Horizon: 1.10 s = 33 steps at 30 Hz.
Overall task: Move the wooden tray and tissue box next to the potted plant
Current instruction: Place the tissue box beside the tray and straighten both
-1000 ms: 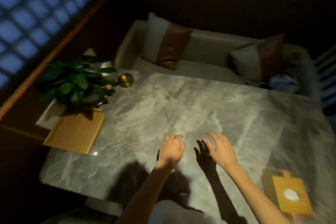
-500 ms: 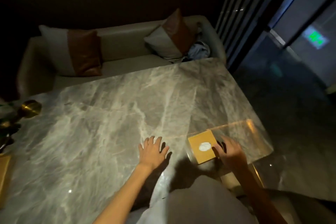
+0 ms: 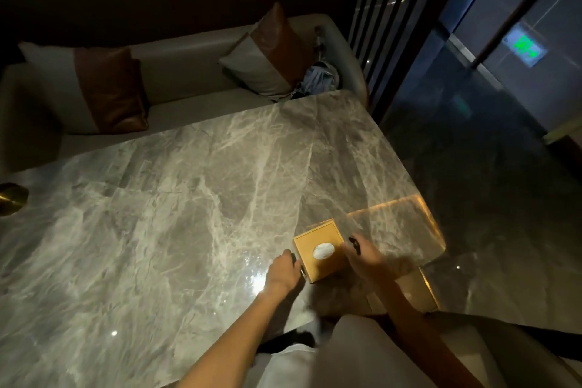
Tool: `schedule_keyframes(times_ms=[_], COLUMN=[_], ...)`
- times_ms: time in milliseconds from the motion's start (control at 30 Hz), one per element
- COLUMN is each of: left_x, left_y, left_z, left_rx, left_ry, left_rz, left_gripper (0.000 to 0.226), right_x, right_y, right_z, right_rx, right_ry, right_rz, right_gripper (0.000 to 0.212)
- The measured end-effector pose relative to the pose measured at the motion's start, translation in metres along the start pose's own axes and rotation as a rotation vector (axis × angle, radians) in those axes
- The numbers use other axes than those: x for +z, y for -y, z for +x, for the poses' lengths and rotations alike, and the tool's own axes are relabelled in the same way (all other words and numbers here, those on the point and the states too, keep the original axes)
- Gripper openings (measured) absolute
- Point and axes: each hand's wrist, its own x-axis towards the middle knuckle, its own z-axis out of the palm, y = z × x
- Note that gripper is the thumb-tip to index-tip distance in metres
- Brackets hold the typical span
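A square wooden tissue box (image 3: 318, 251) with a white tissue showing in its round top hole stands near the front right corner of the grey marble table (image 3: 176, 198). My left hand (image 3: 282, 271) presses against the box's left side. My right hand (image 3: 362, 253) holds its right side. Both hands clasp the box between them. The wooden tray and the potted plant are out of view to the left.
A brass round object (image 3: 11, 198) sits at the table's far left edge. A beige sofa (image 3: 189, 79) with two cushions runs behind the table, with a blue cloth bundle (image 3: 318, 80) on its right end. The table's right edge (image 3: 419, 198) drops to dark floor.
The view swung right, away from the plant and tray. My left hand moved from the bare tabletop to the box's left side, and both hands now clasp the box.
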Motion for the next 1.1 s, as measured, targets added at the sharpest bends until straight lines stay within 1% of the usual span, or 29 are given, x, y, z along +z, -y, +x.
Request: schedule_keyframes(times_ms=[67,133,200,233,267,300,333,400,467,533,567,633,700,800,900,967,1000,1100], left_x=[0.007,0.009,0.005,0.004,0.004,-0.002,-0.011,-0.022,-0.046,-0.071,-0.084,-0.11,-0.137,-0.175,-0.203,-0.214,-0.216,-0.213], left_y=[-0.002,-0.005,-0.004,0.0,0.004,0.019,0.031,0.053,0.086,0.125,0.146,0.19,0.241,0.323,0.396,0.442,0.464,0.521], left_z=[0.0,-0.007,-0.013,-0.012,-0.01,-0.009,-0.009,-0.009,-0.022,-0.036,-0.044,-0.063,-0.082,-0.12,-0.167,-0.194,-0.205,-0.23], left_rx=[-0.012,0.042,0.152,0.147,0.13,0.127,0.107,0.033,0.001,-0.057,-0.099,-0.17,-0.232,-0.343,-0.439,-0.484,-0.513,-0.611], left_ry=[0.048,0.121,0.145,0.16,0.189,0.163,0.109,0.007,-0.141,-0.244,-0.297,-0.412,-0.527,-0.648,-0.745,-0.847,-0.888,-0.986], left_rz=[-0.104,-0.337,-0.574,-0.7,-0.828,-0.865,-0.861,-0.797,-0.753,-0.804,-0.845,-0.893,-0.886,-0.899,-0.945,-0.972,-0.999,-1.122], left_gripper=[0.038,0.042,0.052,0.058,0.057,0.048,0.038,0.029,0.034,0.046,0.047,0.038,0.036,0.043,0.046,0.056,0.055,0.032], right_x=[0.009,0.022,0.035,0.04,0.042,0.051,0.059,0.074,0.105,0.143,0.163,0.206,0.254,0.332,0.411,0.462,0.487,0.552], right_y=[0.003,0.005,0.011,0.015,0.019,0.032,0.044,0.064,0.101,0.143,0.164,0.204,0.246,0.304,0.351,0.374,0.382,0.397], right_z=[0.0,-0.002,-0.003,-0.003,-0.005,-0.007,-0.007,-0.007,-0.011,-0.019,-0.025,-0.037,-0.053,-0.089,-0.129,-0.156,-0.168,-0.2], right_rx=[0.005,0.006,-0.045,-0.076,-0.077,-0.085,-0.102,-0.147,-0.199,-0.24,-0.267,-0.341,-0.433,-0.594,-0.689,-0.756,-0.772,-0.791], right_ry=[0.014,0.035,-0.02,-0.047,-0.05,-0.028,-0.012,-0.012,0.036,0.094,0.127,0.195,0.257,0.395,0.48,0.538,0.56,0.628], right_rz=[0.089,0.118,0.06,0.031,0.048,0.05,0.036,-0.007,-0.068,-0.111,-0.132,-0.184,-0.231,-0.275,-0.325,-0.336,-0.351,-0.402], right_gripper=[0.052,0.047,0.043,0.042,0.042,0.043,0.044,0.046,0.05,0.051,0.051,0.047,0.043,0.043,0.046,0.047,0.048,0.05])
